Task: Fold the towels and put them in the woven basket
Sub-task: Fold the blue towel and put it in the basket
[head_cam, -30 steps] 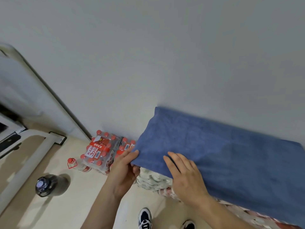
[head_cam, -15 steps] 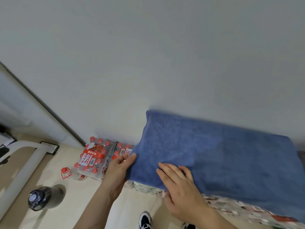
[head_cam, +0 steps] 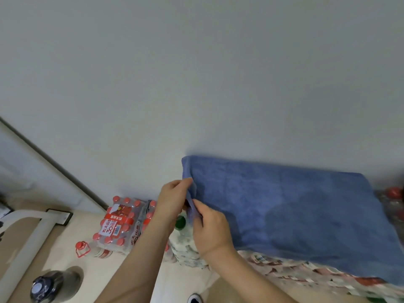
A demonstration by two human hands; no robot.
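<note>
towel (head_cam: 295, 211), blue, lies spread flat over a stack of wrapped bottle packs (head_cam: 290, 273) against the wall. i see my left grip (head_cam: 172, 197) pinching the towel's left edge near its far corner. my right grip (head_cam: 209, 228) pinches the same edge just below, fingers curled on the cloth. a red-capped bottle pack (head_cam: 118, 224) sits on the floor to the left.

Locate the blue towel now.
Head view, right half: the blue towel lies spread on stacked wrapped packs against the wall; the left hand and right hand pinch its left edge.
</note>
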